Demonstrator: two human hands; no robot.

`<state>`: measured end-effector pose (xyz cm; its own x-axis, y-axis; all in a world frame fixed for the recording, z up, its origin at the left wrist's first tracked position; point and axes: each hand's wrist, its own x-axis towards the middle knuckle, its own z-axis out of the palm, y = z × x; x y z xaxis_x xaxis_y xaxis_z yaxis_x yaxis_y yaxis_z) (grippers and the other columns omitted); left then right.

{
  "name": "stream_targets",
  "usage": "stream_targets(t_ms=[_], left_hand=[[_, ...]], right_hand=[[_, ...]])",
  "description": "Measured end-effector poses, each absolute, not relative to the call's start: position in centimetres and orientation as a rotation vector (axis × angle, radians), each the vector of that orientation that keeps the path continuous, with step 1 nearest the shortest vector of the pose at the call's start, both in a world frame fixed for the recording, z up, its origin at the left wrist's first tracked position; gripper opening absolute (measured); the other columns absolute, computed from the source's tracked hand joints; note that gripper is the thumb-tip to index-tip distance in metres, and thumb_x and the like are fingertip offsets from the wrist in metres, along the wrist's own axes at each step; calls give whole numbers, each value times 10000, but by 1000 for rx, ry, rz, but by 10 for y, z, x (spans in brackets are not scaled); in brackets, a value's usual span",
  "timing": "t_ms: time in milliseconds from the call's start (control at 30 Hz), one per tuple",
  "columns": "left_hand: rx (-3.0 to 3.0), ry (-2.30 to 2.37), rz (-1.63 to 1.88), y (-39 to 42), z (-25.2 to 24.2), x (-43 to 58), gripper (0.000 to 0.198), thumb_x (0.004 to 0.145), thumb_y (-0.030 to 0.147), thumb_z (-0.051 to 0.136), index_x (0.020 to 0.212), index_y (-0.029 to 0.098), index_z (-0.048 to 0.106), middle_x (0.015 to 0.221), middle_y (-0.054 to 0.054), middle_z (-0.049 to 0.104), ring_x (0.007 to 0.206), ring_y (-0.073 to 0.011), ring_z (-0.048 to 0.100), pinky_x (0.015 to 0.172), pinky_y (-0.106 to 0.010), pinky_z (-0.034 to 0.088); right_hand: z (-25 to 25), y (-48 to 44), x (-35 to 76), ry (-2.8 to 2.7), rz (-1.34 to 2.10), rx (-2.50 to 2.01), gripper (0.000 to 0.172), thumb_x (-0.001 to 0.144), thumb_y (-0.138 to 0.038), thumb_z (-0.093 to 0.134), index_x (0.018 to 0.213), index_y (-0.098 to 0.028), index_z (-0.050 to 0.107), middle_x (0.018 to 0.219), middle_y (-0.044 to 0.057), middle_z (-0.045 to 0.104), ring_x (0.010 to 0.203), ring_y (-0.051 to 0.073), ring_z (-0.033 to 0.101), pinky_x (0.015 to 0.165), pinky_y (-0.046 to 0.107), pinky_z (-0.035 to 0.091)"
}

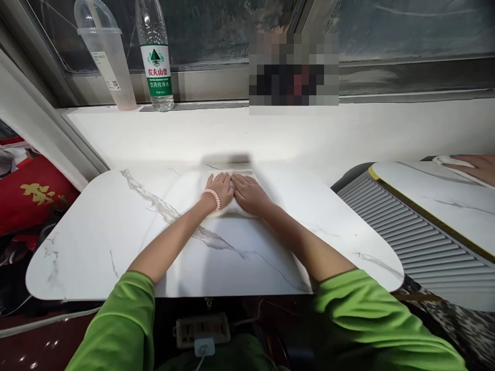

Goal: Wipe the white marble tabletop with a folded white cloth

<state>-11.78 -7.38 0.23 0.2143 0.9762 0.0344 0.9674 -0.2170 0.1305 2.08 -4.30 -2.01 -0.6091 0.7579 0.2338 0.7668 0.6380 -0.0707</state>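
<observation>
A folded white cloth (233, 208) lies on the white marble-patterned tabletop (100, 216), near its far edge. My left hand (221, 189) rests palm down on the cloth with its fingers stretched forward; a pale coiled band (216, 200) circles its wrist. Beside it, my right hand (250, 195) also lies flat on the cloth, its fingertips close to those of the left. Both palms and most of the cloth's middle are hidden beneath the hands.
On the window ledge stand a lidded plastic cup (112, 67) and a water bottle (158, 69). At right are a ribbed grey panel (410, 216) and another marble-patterned top (436, 190), with a person's hand (477, 167). A power strip (203, 330) sits below the table edge; a red bag (34, 190) is left.
</observation>
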Motion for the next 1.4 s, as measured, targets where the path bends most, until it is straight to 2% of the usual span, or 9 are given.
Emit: stream_targets(t_ms=[167, 300, 400, 533, 667, 833, 1033, 1200, 1400], left_hand=[[2468, 1827, 106, -128, -1, -75, 615, 970, 279, 245, 1510, -14, 264, 1594, -170, 259, 1492, -283, 180, 1217, -526, 112], [2590, 1647, 69, -170, 2, -25, 635, 965, 321, 259, 1492, -29, 304, 1589, -177, 267, 1501, -327, 109, 1211, -573, 88], [2640, 1514, 117, -181, 2, 8, 636, 957, 329, 285, 1481, -28, 323, 1582, -183, 287, 1494, -332, 147, 1212, -568, 110], [2641, 1506, 204, -165, -3, 38, 645, 947, 331, 345, 1469, -46, 317, 1570, -210, 298, 1464, -335, 222, 1212, -541, 142], [2618, 1521, 162, -120, -5, 48, 600, 974, 308, 296, 1476, -21, 310, 1568, -192, 310, 1449, -312, 253, 1202, -530, 167], [2613, 1532, 138, -36, -4, 35, 572, 983, 277, 268, 1486, 6, 304, 1572, -161, 316, 1455, -273, 257, 1205, -508, 155], [2507, 1631, 111, 29, -3, 6, 570, 972, 235, 229, 1508, 47, 279, 1600, -128, 272, 1484, -226, 209, 1215, -477, 131], [2485, 1638, 133, 19, -2, -7, 575, 977, 235, 199, 1516, 48, 268, 1609, -122, 248, 1492, -228, 185, 1220, -487, 102], [2511, 1620, 93, -49, 1, -24, 590, 987, 262, 194, 1524, 23, 241, 1615, -138, 216, 1499, -242, 162, 1220, -501, 92]], right_hand=[[-26, -97, 77, -2646, -87, -1044, 552, 960, -232, 245, 1420, 2, 440, 1478, 202, 465, 1401, 279, 399, 1153, 469, 330], [-33, -148, 139, -2563, -104, -1075, 524, 959, -246, 313, 1441, -75, 428, 1469, 183, 485, 1383, 277, 429, 1130, 494, 376], [-36, -168, 178, -2499, -89, -1236, 522, 938, -231, 335, 1447, -157, 422, 1453, 142, 512, 1358, 288, 461, 1106, 541, 405], [-37, -155, 204, -2401, -46, -1350, 508, 886, -180, 340, 1357, -246, 517, 1394, 81, 572, 1309, 284, 516, 1073, 547, 444], [-35, -108, 204, -2320, -16, -1387, 474, 876, -184, 341, 1282, -213, 584, 1348, 86, 608, 1275, 289, 543, 1074, 542, 437], [-35, -23, 184, -2306, -44, -1404, 470, 860, -193, 340, 1229, -102, 616, 1322, 154, 623, 1236, 301, 564, 1080, 489, 422], [-30, 42, 144, -2327, -93, -1439, 478, 857, -166, 339, 1257, -99, 593, 1292, 158, 643, 1185, 306, 587, 1021, 464, 448], [-31, 33, 135, -2376, -143, -1396, 494, 876, -180, 335, 1306, -73, 553, 1365, 181, 585, 1263, 310, 532, 1050, 475, 417], [-34, -32, 124, -2388, -132, -1367, 519, 869, -188, 360, 1341, -77, 542, 1404, 165, 559, 1314, 296, 503, 1101, 488, 391]])
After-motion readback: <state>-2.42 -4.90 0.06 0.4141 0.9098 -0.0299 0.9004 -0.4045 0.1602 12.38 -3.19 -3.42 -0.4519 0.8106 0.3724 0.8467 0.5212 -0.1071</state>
